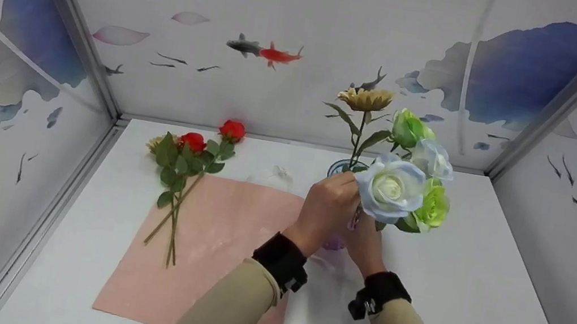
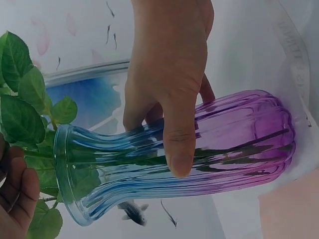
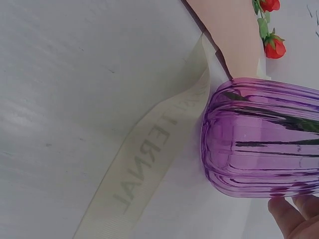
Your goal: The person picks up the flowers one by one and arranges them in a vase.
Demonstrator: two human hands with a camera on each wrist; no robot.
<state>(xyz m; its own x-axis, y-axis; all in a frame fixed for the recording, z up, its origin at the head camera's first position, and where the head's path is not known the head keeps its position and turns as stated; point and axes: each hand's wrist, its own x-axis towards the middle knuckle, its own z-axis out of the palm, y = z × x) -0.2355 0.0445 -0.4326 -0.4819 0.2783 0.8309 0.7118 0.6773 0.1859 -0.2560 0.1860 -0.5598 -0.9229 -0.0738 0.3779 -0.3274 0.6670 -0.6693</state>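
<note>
From the vase (image 2: 227,134), room is left over the counter (image 1: 473,304) at four o'clock, beyond the right grip (image 1: 366,245). Passage is blocked by pale-blue roses (image 1: 390,188) at two, red roses (image 1: 193,142) at ten.

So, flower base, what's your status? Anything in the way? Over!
Left grip holding a stem above the vase. Right grip around the vase, stems inside. Ribbon by its bottom, maybe in the way. Over.
</note>
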